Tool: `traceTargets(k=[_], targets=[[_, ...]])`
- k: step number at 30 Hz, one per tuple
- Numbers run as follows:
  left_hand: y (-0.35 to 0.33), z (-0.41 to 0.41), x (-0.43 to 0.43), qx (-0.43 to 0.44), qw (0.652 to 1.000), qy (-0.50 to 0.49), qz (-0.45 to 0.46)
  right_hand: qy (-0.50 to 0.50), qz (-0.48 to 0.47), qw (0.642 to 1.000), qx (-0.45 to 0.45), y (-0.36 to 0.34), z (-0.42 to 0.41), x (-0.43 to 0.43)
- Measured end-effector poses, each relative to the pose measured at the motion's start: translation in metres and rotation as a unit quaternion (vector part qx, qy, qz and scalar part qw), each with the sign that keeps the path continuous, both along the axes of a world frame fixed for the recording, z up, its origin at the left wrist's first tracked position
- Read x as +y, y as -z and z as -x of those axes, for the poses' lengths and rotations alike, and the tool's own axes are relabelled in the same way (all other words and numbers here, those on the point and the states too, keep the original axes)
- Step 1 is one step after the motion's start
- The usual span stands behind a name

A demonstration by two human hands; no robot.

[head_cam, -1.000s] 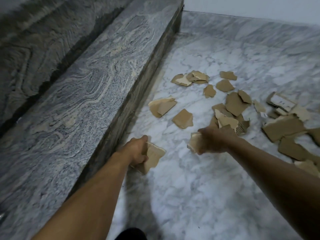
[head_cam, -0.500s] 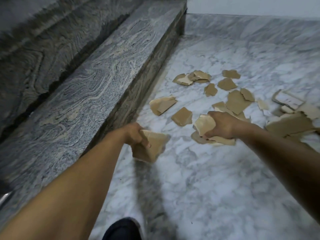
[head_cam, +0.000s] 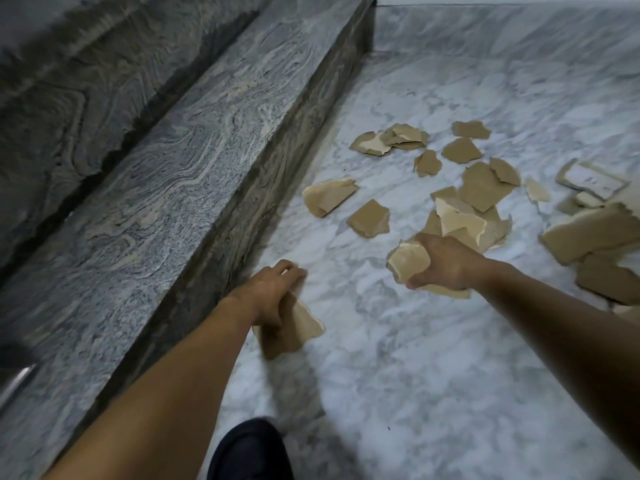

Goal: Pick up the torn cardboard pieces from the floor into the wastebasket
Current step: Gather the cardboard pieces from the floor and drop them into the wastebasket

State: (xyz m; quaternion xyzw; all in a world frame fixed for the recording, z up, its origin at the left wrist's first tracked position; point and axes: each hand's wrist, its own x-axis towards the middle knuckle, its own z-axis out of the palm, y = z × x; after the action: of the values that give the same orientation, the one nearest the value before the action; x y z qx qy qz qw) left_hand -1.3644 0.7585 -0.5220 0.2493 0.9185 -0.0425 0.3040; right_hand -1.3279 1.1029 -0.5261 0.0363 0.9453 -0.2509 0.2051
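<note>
My left hand (head_cam: 273, 294) grips a torn tan cardboard piece (head_cam: 298, 329) — my right hand (head_cam: 446, 263) clutches several pale torn cardboard scraps (head_cam: 408, 259) above the white marble floor (head_cam: 415, 375).

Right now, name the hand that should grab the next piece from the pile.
Right. Both hold cardboard, but the right hand is at the near edge of the pile; the left hand is over by the step.
</note>
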Motion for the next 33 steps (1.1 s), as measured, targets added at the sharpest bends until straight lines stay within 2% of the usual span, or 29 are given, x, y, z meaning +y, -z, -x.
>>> traceTargets(k=[5, 12, 18, 22, 25, 28, 30, 33], targets=[[-0.001, -0.002, -0.002, 0.004, 0.998, -0.050, -0.031, -0.004, -0.009, 1.000, -0.003, 0.009, 0.002, -0.018], [0.002, 0.007, -0.006, -0.070, 0.995, -0.077, -0.002, -0.013, -0.018, 1.000, -0.003, 0.005, 0.001, -0.027], [-0.016, 0.046, 0.019, -0.062, 0.970, -0.185, -0.148, -0.054, -0.083, 0.995, -0.004, -0.015, 0.010, -0.005], [-0.040, 0.082, 0.067, -0.052, 0.952, -0.194, -0.229, -0.112, -0.146, 0.983, -0.027, -0.028, 0.026, 0.015], [-0.035, 0.100, 0.110, -0.038, 0.967, -0.162, -0.193, -0.197, -0.246, 0.949, -0.019, -0.030, 0.034, 0.015], [-0.012, 0.102, 0.147, -0.022, 0.985, -0.122, -0.121, -0.271, -0.286, 0.919, -0.007, -0.021, 0.034, 0.006], [0.004, 0.099, 0.166, -0.005, 0.992, -0.099, -0.074, -0.285, -0.285, 0.915, -0.022, -0.011, 0.033, 0.003], [0.022, 0.101, 0.181, 0.022, 0.994, -0.099, -0.051, -0.278, -0.276, 0.920, -0.004, -0.002, 0.035, 0.010]])
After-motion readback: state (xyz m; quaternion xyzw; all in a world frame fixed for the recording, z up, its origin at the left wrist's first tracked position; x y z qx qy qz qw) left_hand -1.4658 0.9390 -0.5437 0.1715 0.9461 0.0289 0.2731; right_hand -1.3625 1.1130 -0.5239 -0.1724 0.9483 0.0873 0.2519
